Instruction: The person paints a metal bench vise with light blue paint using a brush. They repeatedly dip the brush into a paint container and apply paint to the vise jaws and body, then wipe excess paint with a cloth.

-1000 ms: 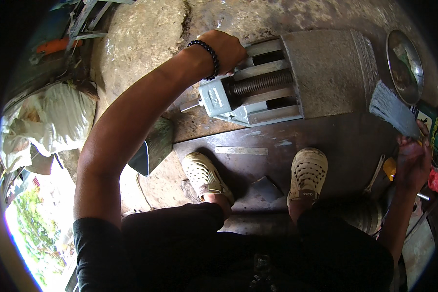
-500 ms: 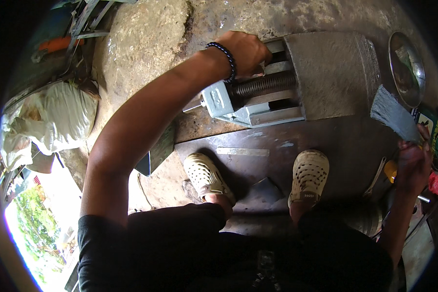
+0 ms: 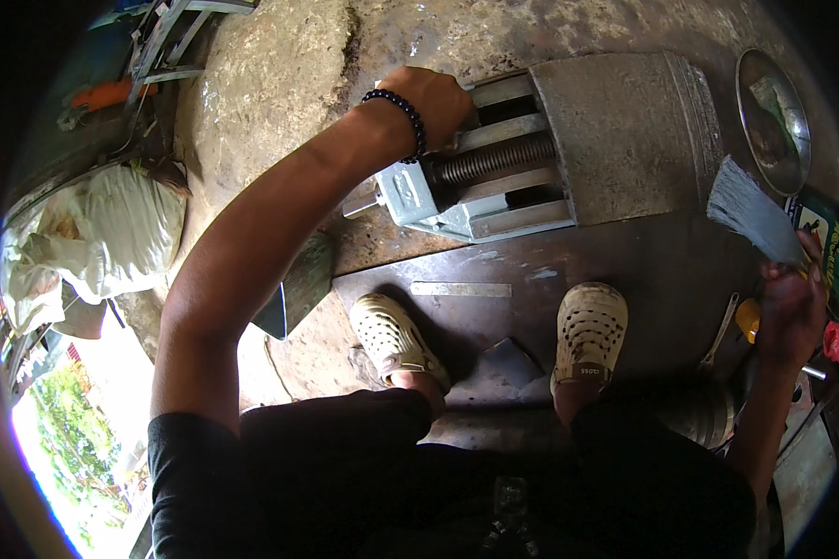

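Note:
A machine vise [image 3: 419, 191] with a light blue-grey painted body lies before me, its threaded screw [image 3: 494, 160] bared between the rails. Over the far side of its painted end, my left hand [image 3: 427, 104] is closed, a dark beaded bracelet at the wrist. Its fingertips are hidden, so whatever it grips cannot be made out. Off to the right, my right hand [image 3: 792, 312] is closed around a wide paintbrush [image 3: 757, 212], whose bristles are coated blue-grey and point up and left. A brown sheet [image 3: 629, 140], perhaps cardboard, covers the vise's right part.
At the far right stands an oval metal dish [image 3: 774, 121] with something pale inside. A flat metal strip [image 3: 461, 289] lies between the vise and my shoes [image 3: 592, 335]. A wrench [image 3: 720, 331] rests near my right hand; a pale sack [image 3: 103, 242] sits at left.
My left hand has drawn back leftward along the vise, uncovering more of the far rail. My right hand and the paintbrush have hardly moved.

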`<action>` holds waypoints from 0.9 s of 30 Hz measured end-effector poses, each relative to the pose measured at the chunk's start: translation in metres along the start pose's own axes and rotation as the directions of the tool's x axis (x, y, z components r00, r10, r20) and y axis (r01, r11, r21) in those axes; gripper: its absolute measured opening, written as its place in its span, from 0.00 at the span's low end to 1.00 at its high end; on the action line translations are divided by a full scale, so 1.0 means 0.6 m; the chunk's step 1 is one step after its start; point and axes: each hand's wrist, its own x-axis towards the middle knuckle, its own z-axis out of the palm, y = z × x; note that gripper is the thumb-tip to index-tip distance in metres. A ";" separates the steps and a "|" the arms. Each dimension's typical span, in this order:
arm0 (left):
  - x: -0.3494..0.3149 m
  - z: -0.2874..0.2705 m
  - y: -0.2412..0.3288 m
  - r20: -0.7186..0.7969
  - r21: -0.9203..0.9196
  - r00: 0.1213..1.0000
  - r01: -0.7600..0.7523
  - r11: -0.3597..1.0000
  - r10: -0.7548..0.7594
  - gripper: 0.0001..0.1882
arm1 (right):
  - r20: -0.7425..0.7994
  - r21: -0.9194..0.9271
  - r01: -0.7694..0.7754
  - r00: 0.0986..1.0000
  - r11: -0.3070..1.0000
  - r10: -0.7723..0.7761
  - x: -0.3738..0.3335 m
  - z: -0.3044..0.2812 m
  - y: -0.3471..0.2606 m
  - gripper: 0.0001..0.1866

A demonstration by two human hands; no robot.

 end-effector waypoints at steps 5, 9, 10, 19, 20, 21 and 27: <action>-0.001 0.007 -0.003 -0.061 0.131 0.998 -0.026 0.991 0.035 0.13 | -0.005 -0.009 -0.005 1.000 1.000 0.005 0.000 -0.014 0.001 0.30; 0.009 0.002 0.011 -0.130 0.112 0.989 -0.053 0.992 0.068 0.12 | 0.011 0.013 -0.011 1.000 1.000 0.011 0.009 -0.005 -0.004 0.30; 0.018 -0.002 0.018 -0.139 0.100 0.988 -0.047 0.994 0.061 0.12 | 0.019 0.010 -0.014 1.000 1.000 0.014 0.011 -0.002 -0.006 0.30; 0.033 -0.022 0.042 -0.190 -0.079 0.980 0.042 0.996 -0.056 0.14 | -0.003 0.003 0.001 1.000 1.000 -0.001 0.007 0.014 -0.007 0.32; 0.030 -0.019 0.035 -0.161 -0.066 0.985 0.054 0.996 -0.064 0.14 | 0.020 0.005 -0.007 1.000 1.000 0.007 0.006 0.014 -0.005 0.31; 0.026 -0.016 0.028 -0.122 -0.063 0.990 0.057 0.996 -0.065 0.14 | -0.002 -0.019 0.003 1.000 1.000 -0.003 0.004 0.013 -0.004 0.31; 0.011 -0.014 0.015 -0.112 -0.064 0.993 0.026 0.998 -0.033 0.15 | -0.040 -0.030 0.017 0.999 0.999 -0.018 0.002 0.005 -0.006 0.30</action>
